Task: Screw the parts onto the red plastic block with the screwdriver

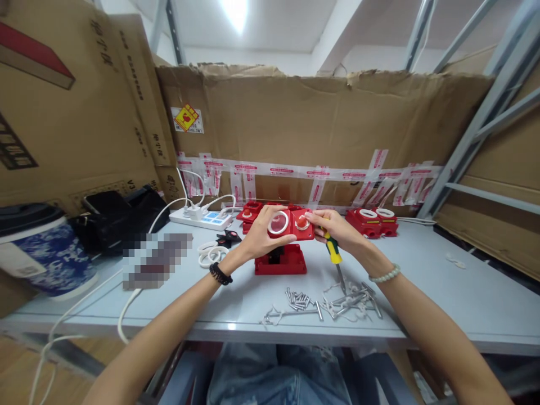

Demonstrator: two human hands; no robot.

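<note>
My left hand (262,233) grips the left side of a red cover plate (290,229) that has a white-ringed round window and a round knob (302,221). At the plate's right end, the fingers of my right hand (333,226) are at the knob and edge. That hand also keeps a yellow and dark green screwdriver (333,247) tucked in it, shaft pointing down. Below the plate sits an open red box (291,264) with a black part inside. A small pile of screws (298,299) and several metal rods with white ties (354,301) lie nearer me.
Several white rings (211,255) and black pieces lie left of the box, by a white power strip (202,216). Finished-looking red units (371,222) stand back right, more red parts behind my left hand. A patterned paper cup (46,253) is far left. Cardboard (274,124) walls the back.
</note>
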